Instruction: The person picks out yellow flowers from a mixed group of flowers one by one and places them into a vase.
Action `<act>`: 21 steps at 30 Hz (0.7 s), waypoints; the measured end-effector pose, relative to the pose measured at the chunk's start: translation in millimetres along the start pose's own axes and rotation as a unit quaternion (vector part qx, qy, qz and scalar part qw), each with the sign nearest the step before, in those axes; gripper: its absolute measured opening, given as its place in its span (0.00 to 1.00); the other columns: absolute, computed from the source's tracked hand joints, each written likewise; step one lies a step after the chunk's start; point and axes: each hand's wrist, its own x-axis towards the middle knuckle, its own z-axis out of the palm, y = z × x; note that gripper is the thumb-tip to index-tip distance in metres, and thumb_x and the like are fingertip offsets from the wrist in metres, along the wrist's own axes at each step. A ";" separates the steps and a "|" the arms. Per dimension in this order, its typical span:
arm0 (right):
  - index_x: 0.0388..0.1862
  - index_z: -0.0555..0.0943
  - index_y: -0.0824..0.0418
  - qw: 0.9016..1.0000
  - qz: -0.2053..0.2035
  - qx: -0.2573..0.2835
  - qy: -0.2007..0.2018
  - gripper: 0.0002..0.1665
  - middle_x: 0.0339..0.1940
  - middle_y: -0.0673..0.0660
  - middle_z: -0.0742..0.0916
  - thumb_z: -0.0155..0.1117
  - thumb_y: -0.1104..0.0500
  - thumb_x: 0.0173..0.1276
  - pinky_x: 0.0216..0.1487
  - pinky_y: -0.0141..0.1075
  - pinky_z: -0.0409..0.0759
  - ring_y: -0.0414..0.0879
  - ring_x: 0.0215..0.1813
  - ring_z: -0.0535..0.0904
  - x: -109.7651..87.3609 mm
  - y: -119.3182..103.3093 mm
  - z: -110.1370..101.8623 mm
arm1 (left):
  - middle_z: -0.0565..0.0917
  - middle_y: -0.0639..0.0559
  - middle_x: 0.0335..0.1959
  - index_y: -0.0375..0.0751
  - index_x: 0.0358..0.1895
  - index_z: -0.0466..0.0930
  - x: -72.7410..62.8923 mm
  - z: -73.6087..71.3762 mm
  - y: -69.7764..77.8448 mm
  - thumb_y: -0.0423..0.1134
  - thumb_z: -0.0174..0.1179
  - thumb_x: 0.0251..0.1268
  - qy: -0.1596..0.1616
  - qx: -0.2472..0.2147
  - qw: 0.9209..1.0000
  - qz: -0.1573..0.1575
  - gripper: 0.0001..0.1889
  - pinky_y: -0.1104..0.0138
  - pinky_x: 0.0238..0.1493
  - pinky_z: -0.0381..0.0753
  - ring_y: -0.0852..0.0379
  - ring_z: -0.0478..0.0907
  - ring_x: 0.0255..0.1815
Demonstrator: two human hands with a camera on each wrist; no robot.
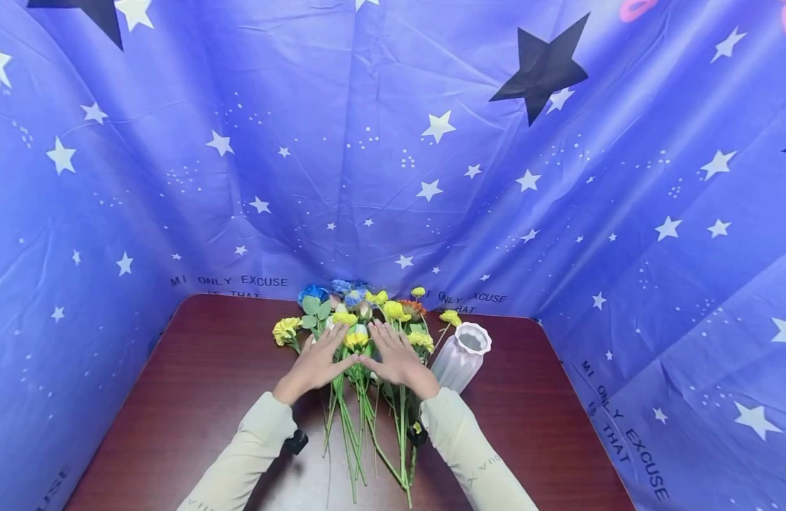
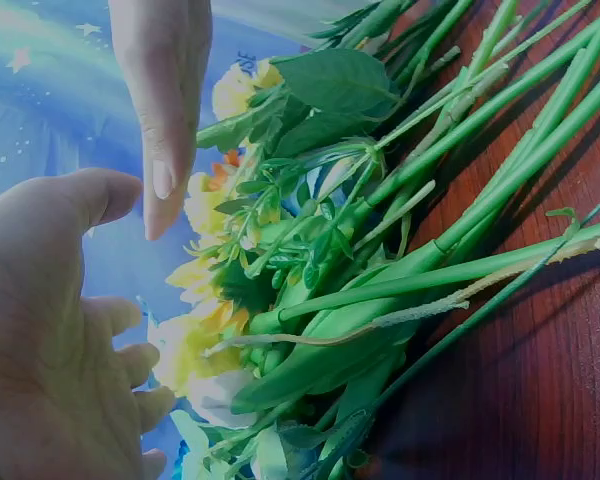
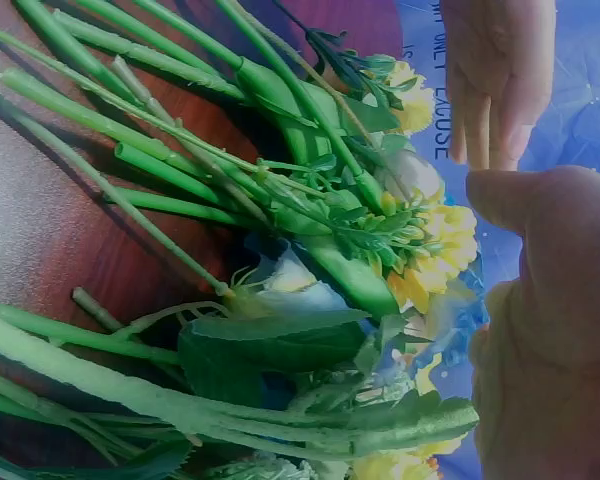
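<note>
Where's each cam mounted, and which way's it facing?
Head: on the head, facing forward and down at flowers, vase and tabletop; left hand, right hand and sleeves show.
Left wrist: on that wrist, facing flowers and stems; left hand nearer, right hand beyond.
Right wrist: on that wrist, facing flowers and stems; right hand nearer, left hand beyond.
Wrist views share hands, flowers, stems, tabletop.

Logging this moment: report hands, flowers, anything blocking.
Left hand, right hand extended over flowers. Flowers lie bunched on table. Pale vase beside; no visible obstruction.
</note>
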 end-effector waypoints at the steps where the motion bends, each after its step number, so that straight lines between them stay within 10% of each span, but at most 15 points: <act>1: 0.85 0.42 0.58 1.000 -0.001 0.002 0.000 0.48 0.86 0.58 0.48 0.43 0.34 0.80 0.87 0.56 0.38 0.58 0.87 0.42 -0.1 -0.4 -1.2 | 0.50 0.38 0.84 0.38 0.82 0.47 -0.4 -0.5 0.1 0.56 0.51 0.79 0.004 -0.004 1.000 -0.002 0.40 0.32 0.81 0.38 0.36 0.46 0.84; 21: 0.85 0.34 0.47 0.993 -0.036 0.019 0.107 0.69 0.86 0.50 0.41 0.63 0.24 0.62 0.83 0.58 0.24 0.53 0.86 0.32 -36.9 3.6 -72.6 | 0.57 0.28 0.79 0.35 0.81 0.50 -1.5 -12.4 -5.4 0.52 0.54 0.77 0.063 -0.056 0.994 -0.065 0.40 0.33 0.80 0.47 0.29 0.57 0.79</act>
